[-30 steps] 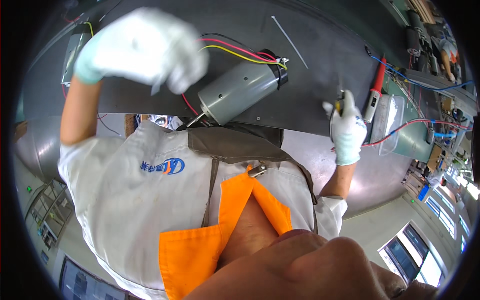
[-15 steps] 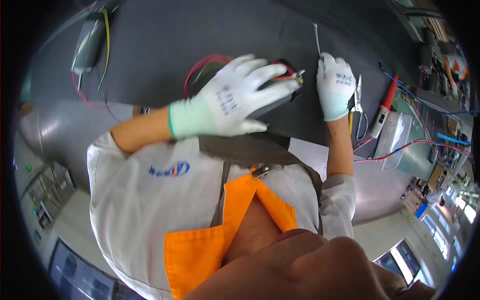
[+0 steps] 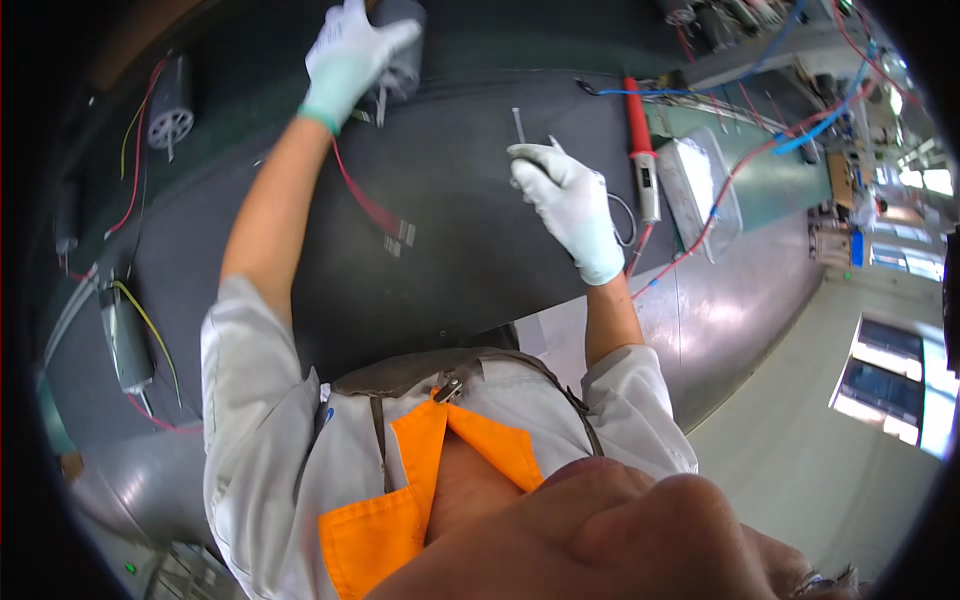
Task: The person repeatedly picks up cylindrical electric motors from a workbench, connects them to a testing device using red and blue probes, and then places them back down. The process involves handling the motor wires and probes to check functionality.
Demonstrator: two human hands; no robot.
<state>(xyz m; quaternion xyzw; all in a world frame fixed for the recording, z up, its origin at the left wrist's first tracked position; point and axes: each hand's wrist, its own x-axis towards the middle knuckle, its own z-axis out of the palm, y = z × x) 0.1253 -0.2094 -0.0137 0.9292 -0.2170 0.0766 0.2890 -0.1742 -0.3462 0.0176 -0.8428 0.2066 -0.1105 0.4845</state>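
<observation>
My left hand [image 3: 350, 60], in a white glove, reaches to the far side of the table. Its thumb is spread away from the fingers, against a grey cylindrical motor [image 3: 404, 65] with its shaft toward me. From this motor a red lead [image 3: 365, 200] trails nearer, its end blurred. My right hand [image 3: 570, 205], gloved too, is closed over the table, with a thin white cable tie [image 3: 517, 124] sticking out past the fingertips. Beside its wrist shows a dark scissor handle loop [image 3: 631, 222]; the hand hides most of the scissors.
Right of my right hand lie a red-and-white pen-shaped tool [image 3: 640, 140] with a red cord and a clear plastic tray [image 3: 712, 205]. Blue and red cables cross the right side. More motors [image 3: 170, 105] with wires stand at the left, one nearer [image 3: 125, 340].
My left hand has moved from the middle to the far left, and the motor with red leads is now there. My right hand still holds the cable tie. The view has turned.
</observation>
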